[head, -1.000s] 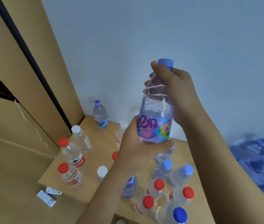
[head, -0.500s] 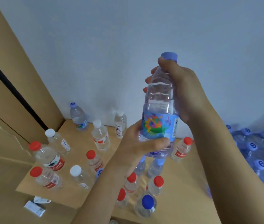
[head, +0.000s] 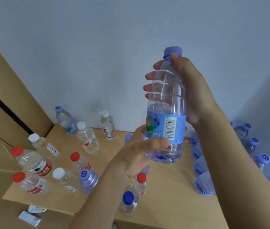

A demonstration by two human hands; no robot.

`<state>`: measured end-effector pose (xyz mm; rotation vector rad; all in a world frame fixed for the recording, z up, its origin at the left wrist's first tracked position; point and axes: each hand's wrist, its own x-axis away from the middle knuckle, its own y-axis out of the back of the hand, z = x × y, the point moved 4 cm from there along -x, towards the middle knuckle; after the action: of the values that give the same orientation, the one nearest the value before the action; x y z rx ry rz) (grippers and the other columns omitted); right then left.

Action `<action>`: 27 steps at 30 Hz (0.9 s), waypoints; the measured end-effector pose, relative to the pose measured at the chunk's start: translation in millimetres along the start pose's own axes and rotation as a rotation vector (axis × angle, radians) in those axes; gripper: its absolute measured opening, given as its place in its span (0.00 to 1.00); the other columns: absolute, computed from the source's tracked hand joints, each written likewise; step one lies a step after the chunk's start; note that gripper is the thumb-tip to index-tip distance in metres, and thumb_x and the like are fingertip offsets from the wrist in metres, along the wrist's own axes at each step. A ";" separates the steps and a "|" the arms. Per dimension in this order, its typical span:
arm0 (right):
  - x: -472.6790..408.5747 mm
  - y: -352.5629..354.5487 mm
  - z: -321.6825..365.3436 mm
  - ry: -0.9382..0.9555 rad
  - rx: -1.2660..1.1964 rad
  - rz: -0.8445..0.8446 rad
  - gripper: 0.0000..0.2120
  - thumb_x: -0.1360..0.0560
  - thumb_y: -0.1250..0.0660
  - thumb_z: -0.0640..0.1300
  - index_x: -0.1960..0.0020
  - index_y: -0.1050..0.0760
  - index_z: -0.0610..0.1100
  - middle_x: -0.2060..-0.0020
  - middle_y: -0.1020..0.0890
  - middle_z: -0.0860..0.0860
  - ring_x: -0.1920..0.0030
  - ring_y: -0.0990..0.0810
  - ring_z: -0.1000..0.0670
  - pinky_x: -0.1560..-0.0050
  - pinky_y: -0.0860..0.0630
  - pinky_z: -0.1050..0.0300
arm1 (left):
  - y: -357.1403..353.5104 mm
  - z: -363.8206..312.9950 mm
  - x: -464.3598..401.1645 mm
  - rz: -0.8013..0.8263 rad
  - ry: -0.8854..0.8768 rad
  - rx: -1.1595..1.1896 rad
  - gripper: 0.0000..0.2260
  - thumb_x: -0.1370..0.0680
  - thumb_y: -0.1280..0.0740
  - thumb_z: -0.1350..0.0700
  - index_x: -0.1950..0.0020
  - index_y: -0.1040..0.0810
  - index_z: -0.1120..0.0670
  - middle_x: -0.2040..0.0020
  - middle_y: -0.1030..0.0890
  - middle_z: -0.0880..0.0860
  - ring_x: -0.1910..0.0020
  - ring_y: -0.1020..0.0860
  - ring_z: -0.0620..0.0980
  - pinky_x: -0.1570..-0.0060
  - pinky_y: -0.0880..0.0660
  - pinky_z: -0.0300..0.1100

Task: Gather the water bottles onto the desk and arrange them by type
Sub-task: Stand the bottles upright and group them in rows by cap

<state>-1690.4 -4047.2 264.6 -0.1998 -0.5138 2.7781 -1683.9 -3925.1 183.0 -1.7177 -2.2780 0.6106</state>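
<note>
Clear glossy plastic bottle (head: 167, 103), shiny printed label (head: 165, 129); smooth matt wood-look desk (head: 169, 192)

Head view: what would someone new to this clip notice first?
A clear water bottle with a pale purple cap is held up in the middle of the view, the left hand gripping its base and the right hand wrapped round its upper half. Below, the wooden desk carries scattered bottles: red-capped and white-capped at left, a purple-capped row at right.
</note>
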 end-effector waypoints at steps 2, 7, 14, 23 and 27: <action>4.0 8.2 4.9 0.023 0.082 -0.134 0.14 0.22 0.35 0.52 0.51 0.22 0.41 0.59 0.15 0.44 0.58 0.14 0.42 0.60 0.19 0.52 | -3.7 2.8 -3.7 -0.085 0.012 -0.048 0.24 0.40 0.22 0.52 0.44 0.16 0.51 0.49 0.16 0.55 0.50 0.17 0.53 0.50 0.20 0.46; 13.0 21.4 21.1 0.201 0.462 -0.402 0.11 0.22 0.33 0.52 0.56 0.23 0.44 0.65 0.17 0.50 0.65 0.15 0.47 0.62 0.19 0.55 | -17.3 -0.5 -14.4 -0.357 -0.067 -0.420 0.20 0.39 0.18 0.58 0.50 0.18 0.49 0.56 0.14 0.49 0.57 0.16 0.45 0.59 0.19 0.39; 23.4 43.3 26.1 0.035 0.187 -0.068 0.18 0.21 0.39 0.58 0.44 0.23 0.44 0.48 0.15 0.44 0.47 0.15 0.42 0.47 0.18 0.47 | -32.2 9.2 -25.0 -0.070 0.025 -0.179 0.19 0.37 0.24 0.55 0.46 0.16 0.53 0.49 0.17 0.59 0.52 0.18 0.58 0.52 0.19 0.53; 39.3 64.6 31.2 0.175 0.375 -0.466 0.11 0.23 0.32 0.51 0.53 0.23 0.43 0.62 0.16 0.47 0.65 0.15 0.46 0.61 0.19 0.53 | -39.2 26.7 -44.6 -0.240 -0.022 -0.309 0.20 0.39 0.20 0.58 0.49 0.18 0.50 0.55 0.15 0.50 0.55 0.16 0.48 0.58 0.18 0.43; 49.2 69.3 34.6 0.235 0.625 -0.653 0.12 0.23 0.33 0.55 0.55 0.24 0.45 0.60 0.16 0.47 0.61 0.15 0.45 0.53 0.18 0.42 | -51.6 31.8 -53.6 -0.269 -0.037 -0.422 0.19 0.33 0.23 0.70 0.52 0.20 0.50 0.62 0.15 0.45 0.65 0.18 0.40 0.70 0.24 0.33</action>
<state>-1762.4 -4104.1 267.2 -0.1690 0.3102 2.1015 -1726.1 -3994.2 181.9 -1.5176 -2.7489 0.1109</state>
